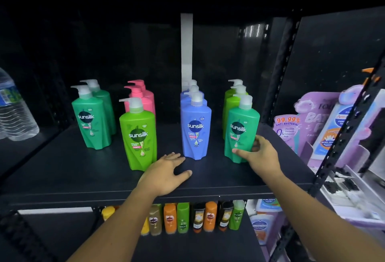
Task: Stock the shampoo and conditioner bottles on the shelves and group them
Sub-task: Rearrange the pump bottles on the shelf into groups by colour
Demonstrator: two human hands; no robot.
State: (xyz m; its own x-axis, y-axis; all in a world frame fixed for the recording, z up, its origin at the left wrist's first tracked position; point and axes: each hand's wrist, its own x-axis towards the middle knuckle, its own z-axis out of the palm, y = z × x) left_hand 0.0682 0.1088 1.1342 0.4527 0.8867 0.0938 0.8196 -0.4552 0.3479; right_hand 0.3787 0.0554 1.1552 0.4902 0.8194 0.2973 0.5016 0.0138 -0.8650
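Black matte metal fills the view: a deep shelf (83, 170) with dark back panels, perforated uprights on the right and a pale vertical strip (186, 46) at centre back. Glossy plastic pump bottles stand on it in rows running front to back, all waisted at the base with white or pink nozzles. Left of centre, two teal bottles (91, 122); next, a lime-green bottle (138, 136) in front of two pink bottles (143, 99); at centre, a file of blue bottles (195, 130). At right, the front teal bottle (241, 128) stands upright ahead of two lime bottles (231, 103).

The right hand (261, 155) grips that front teal bottle low down, thumb across its lower front, fingers curled round its right side. The left hand (166, 173) lies palm down on the shelf, fingers straight and spread, between the lime-green bottle and the front blue one; fingertips sit just beside the blue base, contact unclear.

Far left, a ribbed clear water bottle (14, 111). Far right, purple refill packs (312, 120). Along the bottom of the frame, small orange, green and dark bottles (187, 217) line a lower shelf.
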